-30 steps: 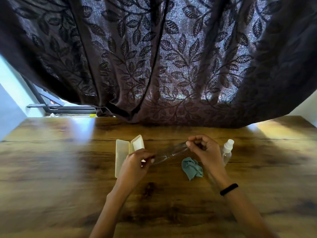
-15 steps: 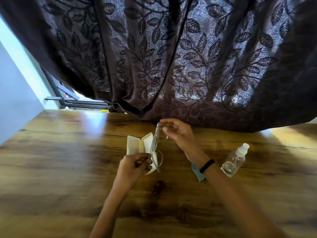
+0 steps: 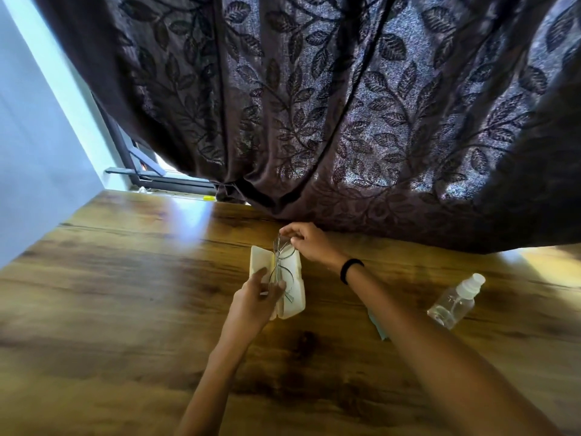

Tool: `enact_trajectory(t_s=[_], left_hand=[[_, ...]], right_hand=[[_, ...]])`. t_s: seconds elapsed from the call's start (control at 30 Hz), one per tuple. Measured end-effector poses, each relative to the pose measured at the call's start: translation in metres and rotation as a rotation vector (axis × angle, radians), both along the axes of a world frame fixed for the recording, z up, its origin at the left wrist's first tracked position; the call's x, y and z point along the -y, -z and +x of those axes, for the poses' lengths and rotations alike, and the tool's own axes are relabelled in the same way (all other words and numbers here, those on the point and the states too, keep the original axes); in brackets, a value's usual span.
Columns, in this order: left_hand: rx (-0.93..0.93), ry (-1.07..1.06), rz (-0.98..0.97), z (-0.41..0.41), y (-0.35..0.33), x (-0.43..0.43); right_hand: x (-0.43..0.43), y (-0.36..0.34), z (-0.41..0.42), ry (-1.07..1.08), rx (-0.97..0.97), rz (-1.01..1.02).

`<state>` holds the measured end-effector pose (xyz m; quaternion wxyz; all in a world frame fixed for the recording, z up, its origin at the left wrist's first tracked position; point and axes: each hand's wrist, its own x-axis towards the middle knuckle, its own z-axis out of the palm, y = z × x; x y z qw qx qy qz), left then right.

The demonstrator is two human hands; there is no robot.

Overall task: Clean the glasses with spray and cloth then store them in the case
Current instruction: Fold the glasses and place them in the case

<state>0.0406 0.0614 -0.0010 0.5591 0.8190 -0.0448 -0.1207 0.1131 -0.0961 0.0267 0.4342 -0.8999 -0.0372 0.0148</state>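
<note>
Thin wire-framed glasses (image 3: 280,268) with clear round lenses hang lengthwise over the open cream case (image 3: 295,300), which lies on the wooden table (image 3: 125,309). My right hand (image 3: 306,244) pinches the far end of the glasses above the case's far edge. My left hand (image 3: 255,302) grips the near end, low over the case's near half. A clear spray bottle (image 3: 454,303) with a white cap lies on its side at the right. Only a teal corner of the cloth (image 3: 381,331) shows from under my right forearm.
A dark leaf-patterned curtain (image 3: 314,121) hangs down to the table's far edge, just behind my right hand. A pale wall (image 3: 31,152) bounds the left side. A window frame (image 3: 163,180) shows below the curtain at the far left.
Both hands carried the glasses left from above the cloth, turned them lengthwise, and lowered them over the open case. The view shifted, so bottle and cloth now sit further right.
</note>
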Motion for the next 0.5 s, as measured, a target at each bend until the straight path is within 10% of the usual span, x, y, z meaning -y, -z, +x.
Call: enact_trajectory(t_s=[0.5], left_hand=[[0.303, 0.082, 0.366, -0.011, 0.011, 0.012]], right_hand=[[0.025, 0.025, -0.016, -0.027, 0.045, -0.063]])
